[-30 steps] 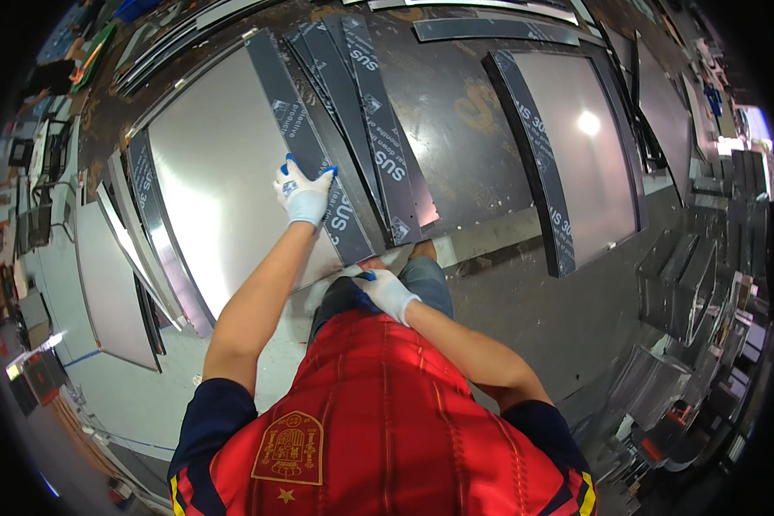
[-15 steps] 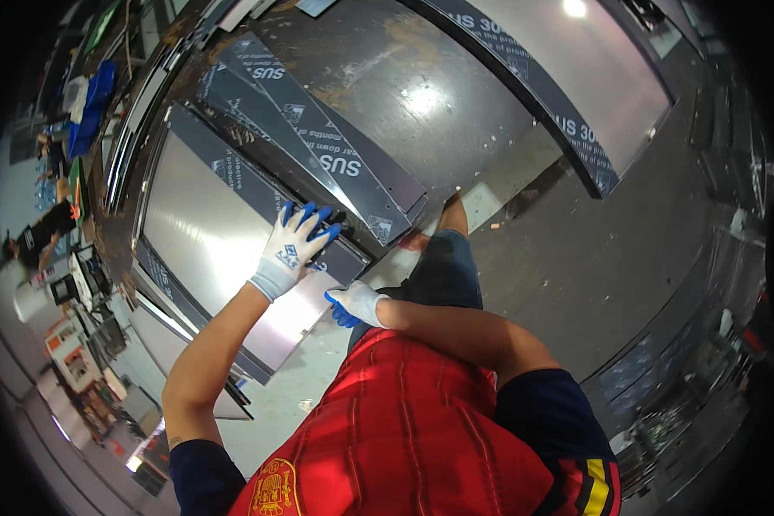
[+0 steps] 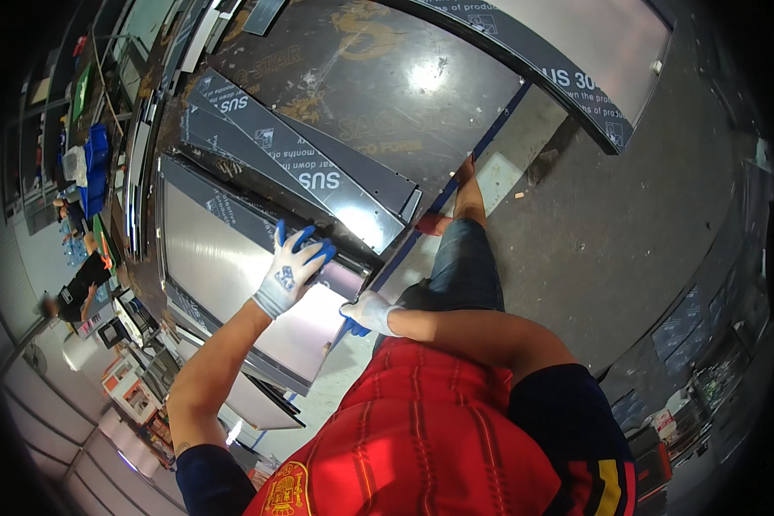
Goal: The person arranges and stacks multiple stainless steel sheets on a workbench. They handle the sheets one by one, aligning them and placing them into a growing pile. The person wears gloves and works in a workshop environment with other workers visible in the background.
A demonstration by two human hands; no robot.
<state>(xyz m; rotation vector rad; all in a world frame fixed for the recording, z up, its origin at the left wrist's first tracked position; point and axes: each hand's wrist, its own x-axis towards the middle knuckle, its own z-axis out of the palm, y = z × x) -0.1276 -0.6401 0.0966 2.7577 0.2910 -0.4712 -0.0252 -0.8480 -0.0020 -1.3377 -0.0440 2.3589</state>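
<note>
Fingers (image 3: 305,249) of the left hand (image 3: 292,271) are spread wide and pressed flat on the sheet (image 3: 224,284), a shiny steel panel with a dark film border, close to its far right corner. Nothing is clasped; the palm only bears down on the metal. That hand wears a white glove with blue fingertips.

The right hand (image 3: 365,311), gloved the same way, is closed on the sheet's near right edge, thumb on top and blue fingertips curled under the rim, just beside the left hand.

The sheet lies flat at the near left end of a dark bench (image 3: 353,103), its bare middle catching the light. Beyond the left fingers, dark filmed strips (image 3: 318,185) lie at a slant across the bench, overlapping one another. A longer curved strip (image 3: 559,77) lies across the bench's far right side.

Below the right hand, the person's jeans leg (image 3: 464,267) and a foot stand on the grey floor (image 3: 645,215). Far left, another person (image 3: 77,288) in black is near some shelving.
</note>
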